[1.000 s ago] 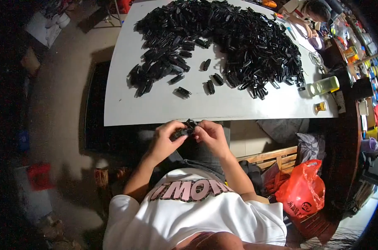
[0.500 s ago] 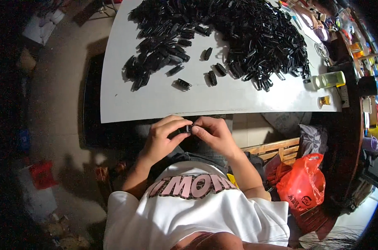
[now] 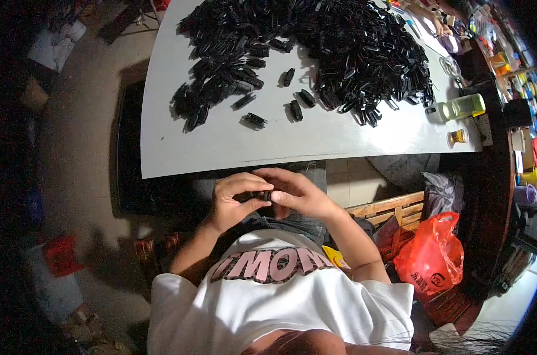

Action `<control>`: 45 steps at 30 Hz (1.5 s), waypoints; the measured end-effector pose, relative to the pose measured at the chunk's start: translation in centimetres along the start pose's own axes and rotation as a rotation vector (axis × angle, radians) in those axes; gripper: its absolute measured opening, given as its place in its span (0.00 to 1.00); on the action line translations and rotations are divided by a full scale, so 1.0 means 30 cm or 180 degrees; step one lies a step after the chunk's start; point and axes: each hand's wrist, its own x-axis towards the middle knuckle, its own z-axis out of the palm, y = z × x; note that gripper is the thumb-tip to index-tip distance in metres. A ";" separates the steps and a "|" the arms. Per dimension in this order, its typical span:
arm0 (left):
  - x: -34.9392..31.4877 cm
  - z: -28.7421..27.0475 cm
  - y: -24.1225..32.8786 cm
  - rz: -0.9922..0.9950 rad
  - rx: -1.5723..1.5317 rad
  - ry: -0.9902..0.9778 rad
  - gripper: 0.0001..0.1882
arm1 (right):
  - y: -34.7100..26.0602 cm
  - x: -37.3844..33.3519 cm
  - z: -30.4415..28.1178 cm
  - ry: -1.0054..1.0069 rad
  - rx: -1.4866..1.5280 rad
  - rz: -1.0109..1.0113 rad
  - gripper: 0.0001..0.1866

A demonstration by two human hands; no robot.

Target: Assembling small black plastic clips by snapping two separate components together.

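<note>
Holding a small black piece (image 3: pixel 267 196) in the air, off the near edge of the table (image 3: pixel 203 151): left hand (image 3: pixel 234 198) pinches it between thumb and fingertips; right hand (image 3: pixel 300 198) sets its thumb against the piece's right end. Right fingers reach out behind, partly hidden; cannot tell if they grip. Step in hand looks like thumb-pressing or adjusting the piece; the next move likely calls for a firm left pinch. Open room: bare strip along the near edge, broadest toward the near left corner. Loose black pieces (image 3: pixel 255 120) lie between strip and dark heap (image 3: pixel 363 65). Bottle (image 3: pixel 465 107) and small jar (image 3: pixel 458 138) sit by the near right corner.
</note>
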 end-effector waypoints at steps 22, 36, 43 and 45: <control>0.130 -0.020 -0.243 -0.2106 -0.1479 0.0559 0.05 | -0.108 0.229 -0.499 0.3164 -0.5949 -0.0427 0.09; 0.219 -0.004 -0.258 -0.1224 -0.0272 0.0687 0.17 | -0.098 0.185 -0.260 0.1648 -0.0628 -0.0745 0.08; 0.192 -0.044 -0.175 -0.0852 -0.0335 0.0371 0.18 | -0.072 0.198 -0.105 0.1315 0.0079 -0.0271 0.08; 0.192 -0.063 -0.163 -0.0713 -0.0311 0.0339 0.17 | -0.071 0.188 -0.100 0.1318 0.0250 -0.0120 0.10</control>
